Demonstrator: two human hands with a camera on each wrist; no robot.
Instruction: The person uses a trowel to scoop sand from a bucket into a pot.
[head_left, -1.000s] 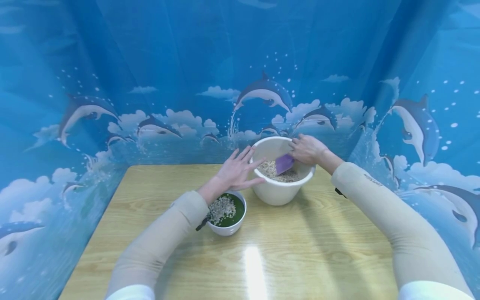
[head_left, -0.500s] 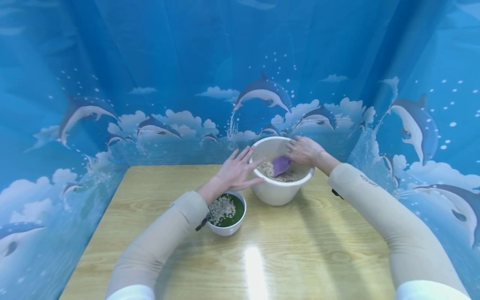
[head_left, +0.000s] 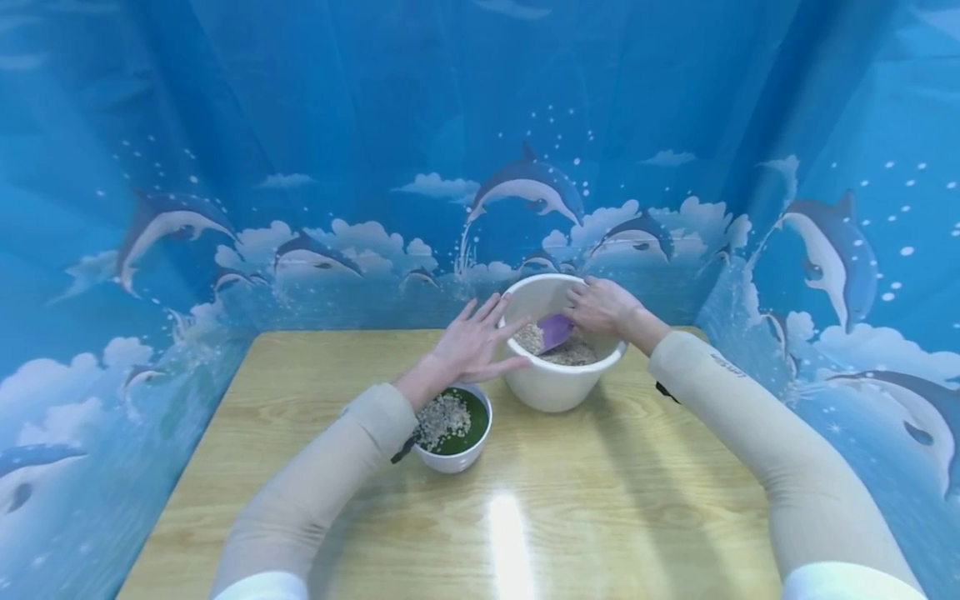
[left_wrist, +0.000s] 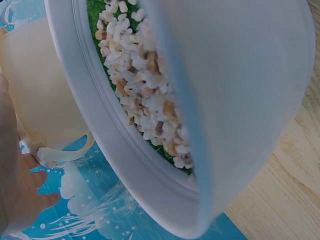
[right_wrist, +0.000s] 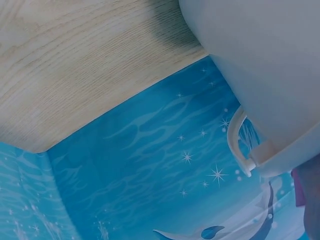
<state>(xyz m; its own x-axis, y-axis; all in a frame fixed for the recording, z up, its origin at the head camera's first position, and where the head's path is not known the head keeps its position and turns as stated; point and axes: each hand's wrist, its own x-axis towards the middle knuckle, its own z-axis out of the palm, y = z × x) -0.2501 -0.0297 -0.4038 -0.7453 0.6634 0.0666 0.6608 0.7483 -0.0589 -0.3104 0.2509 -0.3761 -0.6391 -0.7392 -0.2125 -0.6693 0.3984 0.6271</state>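
My right hand (head_left: 603,310) grips a purple scoop (head_left: 555,331) inside a white bucket (head_left: 553,390); its handle is hidden by the fingers. The blade lies in pale gravel (head_left: 573,354) at the bucket's bottom. My left hand (head_left: 468,342) is at the bucket's left rim, fingers straight and spread. Below the left wrist stands a white bowl (head_left: 452,463) with a green layer (head_left: 476,421) inside and a heap of small pebbles (left_wrist: 145,85) on it. In the right wrist view, only a dark edge of the hand and a strip of purple show beside the bucket.
Everything stands on a wood-grain table (head_left: 600,500), its far edge just behind the bucket. A blue dolphin-print curtain (head_left: 360,167) closes in the back and both sides. A carrying handle (right_wrist: 237,140) hangs from the bucket's rim.
My right hand has moved slightly left and down, pushing the scoop leftward through the gravel. The left hand, bucket and bowl have stayed practically still.
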